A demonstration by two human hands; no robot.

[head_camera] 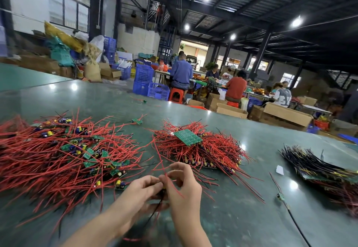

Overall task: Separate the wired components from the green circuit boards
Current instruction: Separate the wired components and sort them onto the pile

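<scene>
We see both hands together low at centre over the green table (251,198). The left hand (141,190) and right hand (182,184) meet fingertip to fingertip, pinching 1 small wired piece (163,186) between them; it is mostly hidden by the fingers, so we cannot tell whether a board is on it. A red wire and a black wire run out from the pinch.

To the left lies a loose heap (64,155) of red-wired components with small green boards and capacitors. Just beyond the hands sits a second pile (201,150) of red wires, with a larger green circuit board (188,136) lying flat on top. At far right is a stack of black-wired boards (319,167). 1 single wired board (280,197) lies apart, between that stack and the hands, near a white scrap (279,170).

Behind the table, people sit at benches among blue crates (144,73) and cardboard boxes (286,114).
</scene>
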